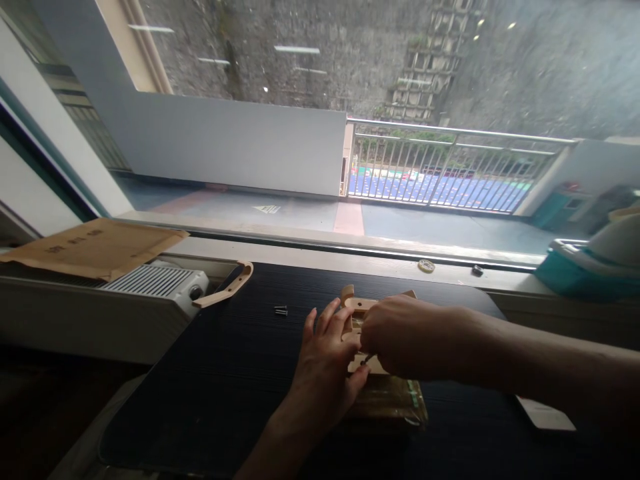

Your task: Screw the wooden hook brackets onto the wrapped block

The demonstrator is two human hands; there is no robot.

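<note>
On the dark table [210, 373] lies a small light wooden assembly [358, 308] of flat cut pieces. My left hand [324, 367] rests against its left side with fingers stretched out and the thumb pressed on its lower edge. My right hand [400, 337] is closed over the top of the assembly; what its fingers pinch is hidden. A flat brownish packet [395, 400] lies under and in front of the assembly.
A curved wooden strip [227, 287] rests at the table's back left, beside a white heater grille [150, 283] and a cardboard sheet [95, 247]. Two small dark screws [281, 310] lie nearby. A teal container [575, 270] sits on the window sill at right.
</note>
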